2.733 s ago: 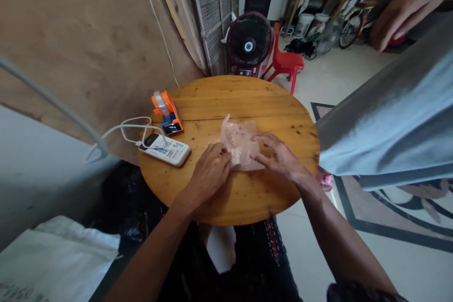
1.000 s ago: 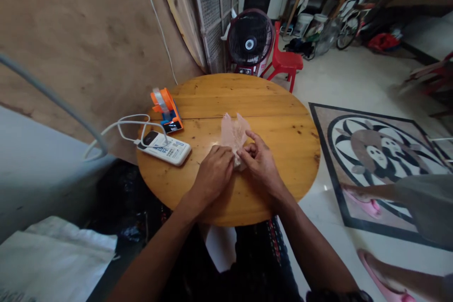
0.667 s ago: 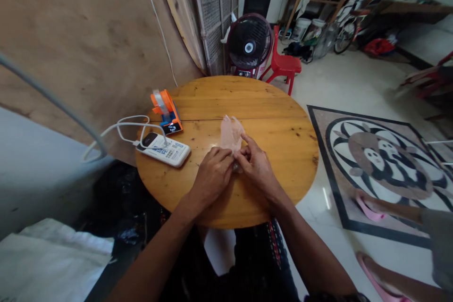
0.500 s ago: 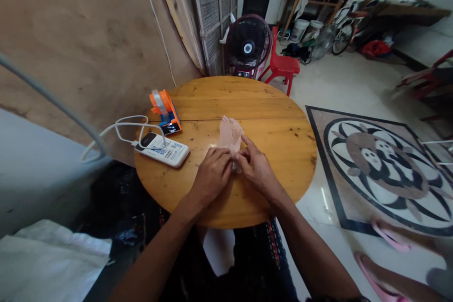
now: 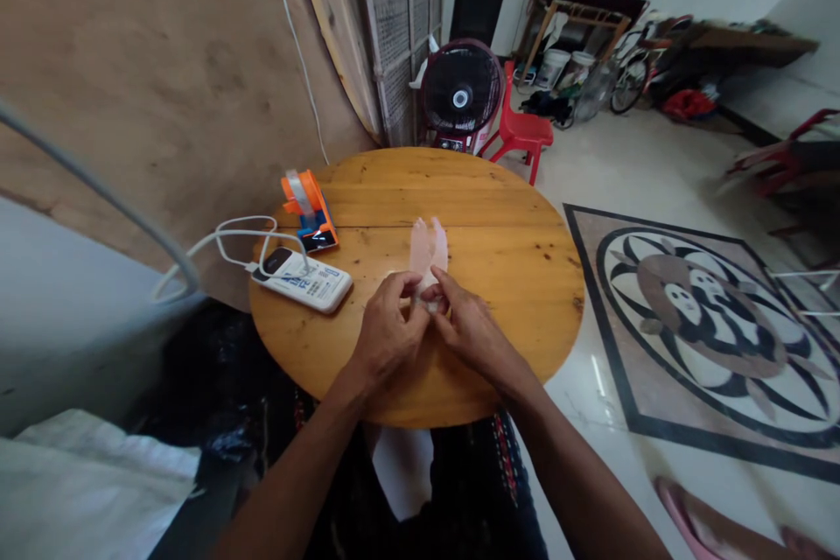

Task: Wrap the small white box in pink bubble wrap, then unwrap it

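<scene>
A thin, pale pink piece of soft, see-through plastic lies near the middle of the round wooden table. Its far end splits into two strips that point away from me; its near end is bunched between my fingers. My left hand grips it from the left, thumb and forefinger bent around its near end. From the right, my right hand pinches the same end, with the forefinger and thumb close to the left fingertips. The fingers hide part of the plastic.
Left on the table are a white power bank with a cable and an orange-and-blue tape dispenser. Beyond the table stand a fan and a red chair. At lower right is a person's foot in a pink slipper.
The crumpled far end of the pink plastic has parted into two separate strips. My left fingers have lifted and curled, and my hands have shifted slightly. The person's feet at right have moved.
</scene>
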Motion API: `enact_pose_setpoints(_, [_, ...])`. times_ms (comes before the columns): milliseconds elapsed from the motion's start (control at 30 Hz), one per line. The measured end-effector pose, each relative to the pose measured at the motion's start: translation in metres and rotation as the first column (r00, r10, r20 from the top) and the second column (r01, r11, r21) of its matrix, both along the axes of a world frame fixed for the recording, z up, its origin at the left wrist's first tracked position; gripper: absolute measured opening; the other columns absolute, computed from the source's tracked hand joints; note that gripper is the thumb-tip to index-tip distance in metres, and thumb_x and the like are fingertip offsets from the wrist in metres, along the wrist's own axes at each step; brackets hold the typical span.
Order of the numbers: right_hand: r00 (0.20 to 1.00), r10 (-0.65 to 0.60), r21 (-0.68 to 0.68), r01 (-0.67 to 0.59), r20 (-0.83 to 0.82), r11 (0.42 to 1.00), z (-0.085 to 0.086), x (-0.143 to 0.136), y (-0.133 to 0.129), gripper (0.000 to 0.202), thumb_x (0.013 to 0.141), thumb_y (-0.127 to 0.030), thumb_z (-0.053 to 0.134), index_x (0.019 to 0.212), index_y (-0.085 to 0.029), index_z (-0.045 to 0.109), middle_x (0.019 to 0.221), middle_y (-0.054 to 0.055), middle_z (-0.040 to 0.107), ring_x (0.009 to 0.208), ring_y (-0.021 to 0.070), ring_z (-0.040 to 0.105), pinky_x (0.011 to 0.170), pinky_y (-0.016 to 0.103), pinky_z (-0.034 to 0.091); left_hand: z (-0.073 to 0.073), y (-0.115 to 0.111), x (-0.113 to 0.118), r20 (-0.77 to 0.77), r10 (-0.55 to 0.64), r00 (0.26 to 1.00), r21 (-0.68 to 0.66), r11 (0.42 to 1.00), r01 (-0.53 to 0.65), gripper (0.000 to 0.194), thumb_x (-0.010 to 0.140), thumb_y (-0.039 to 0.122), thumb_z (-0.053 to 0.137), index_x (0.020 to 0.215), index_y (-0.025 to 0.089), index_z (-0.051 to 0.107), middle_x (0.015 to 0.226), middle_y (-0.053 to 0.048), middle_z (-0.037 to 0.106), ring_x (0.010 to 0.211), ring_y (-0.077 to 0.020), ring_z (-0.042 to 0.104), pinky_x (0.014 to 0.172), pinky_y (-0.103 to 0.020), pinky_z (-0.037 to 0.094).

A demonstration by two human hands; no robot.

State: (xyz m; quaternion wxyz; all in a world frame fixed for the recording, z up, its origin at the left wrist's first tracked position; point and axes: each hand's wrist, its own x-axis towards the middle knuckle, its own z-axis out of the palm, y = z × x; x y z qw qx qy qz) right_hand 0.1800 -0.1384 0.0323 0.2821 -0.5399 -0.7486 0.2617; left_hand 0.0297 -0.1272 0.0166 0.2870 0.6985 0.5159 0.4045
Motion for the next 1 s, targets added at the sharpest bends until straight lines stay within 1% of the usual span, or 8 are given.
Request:
enact_pose_setpoints(200, [0.998, 0.027, 0.013, -0.027, 0.049, 1.000, -0.001, -0.003, 0.002, 0.073, 0.076, -0.008, 0.051, 0.147, -0.015, 0.032, 0.112, 0.015, 0.066, 0.091, 0.0231, 0.062, 0.088, 0.041, 0.050, 0.003, 0.008, 0.005, -0.043, -0.005, 0.999, -0.017, 1.000, 0.004, 0.016, 0.082, 0.018, 0.059, 0.098, 0.017, 0.059, 0.101, -0.006, 0.063, 0.098, -0.0204, 0.060, 0.089, -0.038, 0.049])
enact_pose_setpoints(433, [0.987, 0.118, -0.062, -0.126, -0.112, 0.990, 0.002, 0.010, 0.005, 0.074, 0.078, -0.011, 0.055, 0.147, -0.021, 0.029, 0.098, 0.006, 0.066, 0.072, 0.0151, 0.057, 0.077, 0.036, 0.052, 0.002, 0.010, 0.008, -0.034, -0.026, 0.999, -0.024, 0.999, 0.025, 0.013, 0.082, 0.015, 0.058, 0.094, 0.019, 0.058, 0.098, -0.005, 0.061, 0.097, -0.0199, 0.058, 0.089, -0.038, 0.048])
enact_pose_setpoints(567, [0.938, 0.086, -0.095, -0.124, -0.335, 0.988, -0.003, 0.020, 0.009, 0.060, 0.082, -0.017, 0.055, 0.139, -0.023, 0.039, 0.110, 0.007, 0.063, 0.069, 0.0105, 0.057, 0.069, 0.028, 0.052, 0.003, 0.012, 0.006, -0.090, -0.046, 0.995, -0.027, 0.999, 0.043, 0.015, 0.082, 0.016, 0.059, 0.096, 0.018, 0.058, 0.100, -0.006, 0.061, 0.098, -0.0209, 0.057, 0.088, -0.038, 0.048])
enact_pose_setpoints(700, [0.915, -0.067, -0.070, 0.042, -0.397, 0.997, -0.013, 0.033, 0.022, 0.034, 0.084, -0.025, 0.056, 0.117, -0.019, 0.057, 0.092, 0.004, 0.064, 0.069, 0.0113, 0.057, 0.065, 0.026, 0.049, 0.006, 0.018, 0.002, -0.186, -0.093, 0.978, -0.042, 0.995, 0.087, 0.019, 0.079, 0.014, 0.059, 0.098, 0.017, 0.059, 0.101, -0.007, 0.062, 0.100, -0.0223, 0.056, 0.089, -0.039, 0.047])
enact_pose_setpoints(767, [0.921, -0.135, -0.040, 0.130, -0.366, 0.991, -0.013, 0.039, 0.032, 0.024, 0.083, -0.030, 0.059, 0.104, -0.019, 0.061, 0.082, 0.002, 0.063, 0.066, 0.0117, 0.056, 0.062, 0.025, 0.047, 0.007, 0.022, 0.001, -0.227, -0.122, 0.966, -0.039, 0.992, 0.116, 0.018, 0.079, 0.015, 0.059, 0.097, 0.017, 0.059, 0.100, -0.006, 0.063, 0.099, -0.0224, 0.057, 0.089, -0.039, 0.047])
enact_pose_setpoints(833, [0.944, -0.189, -0.010, 0.194, -0.270, 0.981, -0.007, 0.043, 0.045, 0.020, 0.082, -0.036, 0.062, 0.091, -0.019, 0.061, 0.073, 0.000, 0.061, 0.062, 0.0118, 0.055, 0.059, 0.024, 0.044, 0.007, 0.027, 0.000, -0.263, -0.161, 0.951, -0.033, 0.987, 0.158, 0.017, 0.079, 0.017, 0.059, 0.096, 0.018, 0.059, 0.098, -0.006, 0.063, 0.098, -0.0224, 0.057, 0.088, -0.039, 0.047])
enact_pose_setpoints(933, [0.965, -0.261, 0.038, 0.262, -0.015, 0.964, 0.008, 0.040, 0.065, 0.027, 0.079, -0.046, 0.064, 0.075, -0.020, 0.059, 0.065, 0.000, 0.060, 0.058, 0.0129, 0.054, 0.056, 0.025, 0.039, 0.008, 0.033, -0.001, -0.297, -0.208, 0.932, -0.038, 0.978, 0.207, 0.015, 0.079, 0.017, 0.059, 0.093, 0.018, 0.059, 0.096, -0.005, 0.062, 0.097, -0.0221, 0.057, 0.087, -0.038, 0.047])
enact_pose_setpoints(1000, [0.941, -0.310, 0.082, 0.301, 0.136, 0.950, 0.016, 0.035, 0.078, 0.033, 0.078, -0.052, 0.063, 0.069, -0.020, 0.058, 0.062, 0.001, 0.061, 0.055, 0.0137, 0.052, 0.054, 0.026, 0.033, 0.010, 0.035, -0.001, -0.314, -0.229, 0.921, -0.063, 0.973, 0.220, 0.014, 0.079, 0.017, 0.059, 0.093, 0.018, 0.059, 0.096, -0.006, 0.061, 0.096, -0.0221, 0.057, 0.087, -0.037, 0.048])
